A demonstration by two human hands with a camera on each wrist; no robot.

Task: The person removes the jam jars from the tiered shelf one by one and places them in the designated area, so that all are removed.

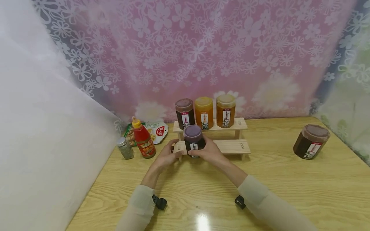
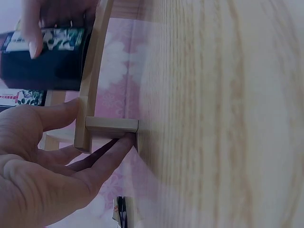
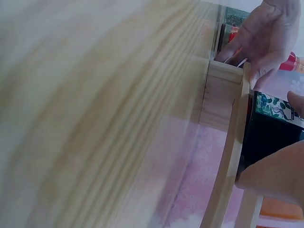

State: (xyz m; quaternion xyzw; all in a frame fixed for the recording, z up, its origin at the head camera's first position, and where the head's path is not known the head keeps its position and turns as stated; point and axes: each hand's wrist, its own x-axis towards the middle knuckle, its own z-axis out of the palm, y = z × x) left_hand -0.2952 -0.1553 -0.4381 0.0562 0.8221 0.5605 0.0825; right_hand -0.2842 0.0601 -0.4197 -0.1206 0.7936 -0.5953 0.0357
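My right hand (image 1: 212, 152) grips a dark jar (image 1: 193, 131) with a purple lid, thumb across its front label. The jar is upright at the left part of the lower step of a two-tier wooden display stand (image 1: 234, 146). Its base (image 3: 244, 156) appears to meet the step board in the right wrist view. My left hand (image 1: 167, 155) holds the left end of that step. In the left wrist view, its thumb lies on the board and its fingers reach around the short leg (image 2: 111, 124). The right hand's palm side is hidden in the head view.
On the upper step stand a dark jar (image 1: 184, 112), a yellow-orange jar (image 1: 204, 112) and an amber jar (image 1: 226, 110). Farther right on the table is another dark jar (image 1: 310, 141). Left are a red sauce bottle (image 1: 143, 141), a small shaker (image 1: 125, 148) and a food packet (image 1: 159, 131).
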